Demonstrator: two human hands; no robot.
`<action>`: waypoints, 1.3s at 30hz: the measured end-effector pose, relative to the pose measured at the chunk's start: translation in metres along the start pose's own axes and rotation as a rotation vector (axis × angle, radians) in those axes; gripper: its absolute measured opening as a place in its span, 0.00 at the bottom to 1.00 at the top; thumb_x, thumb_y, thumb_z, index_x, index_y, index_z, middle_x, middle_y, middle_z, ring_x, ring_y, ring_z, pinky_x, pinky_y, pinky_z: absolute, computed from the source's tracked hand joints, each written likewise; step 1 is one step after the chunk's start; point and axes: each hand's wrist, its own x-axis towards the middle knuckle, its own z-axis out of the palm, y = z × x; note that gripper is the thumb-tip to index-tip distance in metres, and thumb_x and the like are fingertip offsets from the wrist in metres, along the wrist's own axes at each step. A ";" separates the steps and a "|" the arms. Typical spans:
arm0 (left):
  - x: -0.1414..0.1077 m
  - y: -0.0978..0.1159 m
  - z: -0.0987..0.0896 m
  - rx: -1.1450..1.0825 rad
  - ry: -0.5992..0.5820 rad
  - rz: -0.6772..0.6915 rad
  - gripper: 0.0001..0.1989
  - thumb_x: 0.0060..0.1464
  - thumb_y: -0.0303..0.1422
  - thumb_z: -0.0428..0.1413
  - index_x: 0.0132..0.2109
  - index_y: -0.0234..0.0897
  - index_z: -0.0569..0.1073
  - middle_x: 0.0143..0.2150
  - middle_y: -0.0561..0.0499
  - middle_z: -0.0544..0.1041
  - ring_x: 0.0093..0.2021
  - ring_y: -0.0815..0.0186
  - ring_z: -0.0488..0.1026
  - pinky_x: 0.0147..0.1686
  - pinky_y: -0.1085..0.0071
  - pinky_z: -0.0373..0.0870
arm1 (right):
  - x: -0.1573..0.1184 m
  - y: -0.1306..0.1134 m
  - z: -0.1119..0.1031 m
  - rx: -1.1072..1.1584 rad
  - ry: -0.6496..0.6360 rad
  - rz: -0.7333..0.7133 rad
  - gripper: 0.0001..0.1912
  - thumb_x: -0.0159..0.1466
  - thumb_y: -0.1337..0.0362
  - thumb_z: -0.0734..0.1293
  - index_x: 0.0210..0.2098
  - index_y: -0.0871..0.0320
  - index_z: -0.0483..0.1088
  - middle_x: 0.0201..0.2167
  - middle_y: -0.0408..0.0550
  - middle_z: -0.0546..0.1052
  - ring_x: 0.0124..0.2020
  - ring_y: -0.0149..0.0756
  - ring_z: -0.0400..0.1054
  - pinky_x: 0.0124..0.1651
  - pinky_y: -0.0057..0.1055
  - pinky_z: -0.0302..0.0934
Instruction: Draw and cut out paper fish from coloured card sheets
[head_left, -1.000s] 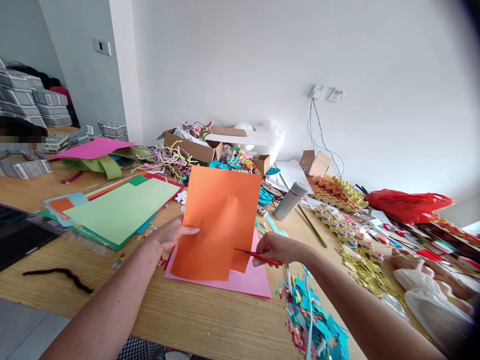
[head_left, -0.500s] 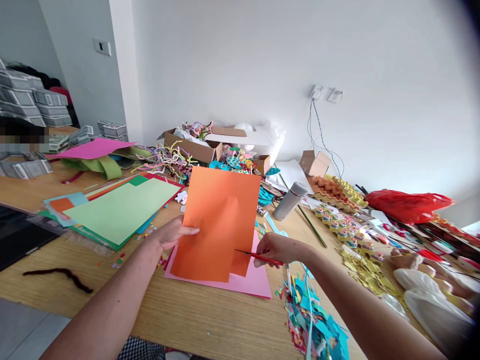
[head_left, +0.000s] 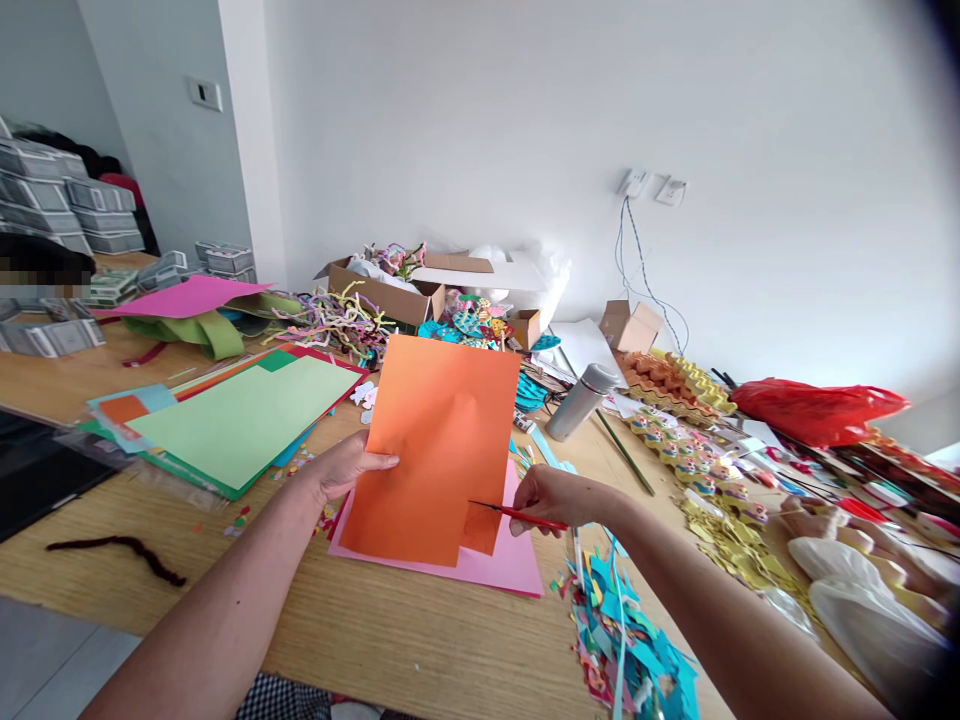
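An orange sheet of paper (head_left: 435, 440) is held up at its left edge by my left hand (head_left: 360, 466), thumb in front. My right hand (head_left: 544, 500) grips red scissors (head_left: 534, 518), whose dark blades lie at the lower right part of the sheet. A cut edge runs down from the blade tips, and the small orange corner piece (head_left: 480, 528) beside it sits slightly apart at the bottom. Under the orange paper, pink paper (head_left: 517, 570) lies on the wooden table (head_left: 375, 640).
Coloured sheets (head_left: 247, 420) are stacked at the left, near a dark pipe cleaner (head_left: 120, 545). A grey bottle (head_left: 581, 402) stands behind my right hand. Blue paper scraps (head_left: 630, 640) lie at the lower right, egg cartons (head_left: 675, 450) further right.
The orange sheet has tilted and shifted very slightly, and its lower right corner piece looks a little different in shading. Both hands keep nearly the same place and hold.
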 end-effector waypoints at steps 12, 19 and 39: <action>0.000 -0.001 0.000 -0.001 -0.002 0.000 0.23 0.38 0.32 0.67 0.45 0.35 0.76 0.46 0.41 0.78 0.44 0.51 0.75 0.47 0.55 0.70 | 0.002 0.004 0.000 -0.021 0.014 -0.045 0.20 0.52 0.47 0.69 0.28 0.59 0.79 0.12 0.37 0.63 0.14 0.22 0.56 0.17 0.21 0.46; 0.000 -0.001 -0.002 -0.002 0.002 -0.010 0.23 0.38 0.32 0.67 0.45 0.36 0.76 0.46 0.42 0.78 0.44 0.51 0.75 0.47 0.55 0.70 | 0.001 0.005 0.002 -0.005 0.021 -0.035 0.21 0.52 0.45 0.69 0.28 0.59 0.78 0.13 0.37 0.64 0.14 0.22 0.56 0.18 0.21 0.49; 0.001 0.004 -0.004 -0.027 0.030 0.022 0.27 0.37 0.31 0.68 0.49 0.37 0.75 0.49 0.42 0.76 0.51 0.49 0.72 0.49 0.56 0.69 | -0.015 0.025 0.010 0.077 0.173 -0.057 0.24 0.52 0.43 0.68 0.26 0.61 0.72 0.17 0.38 0.63 0.19 0.24 0.52 0.20 0.24 0.46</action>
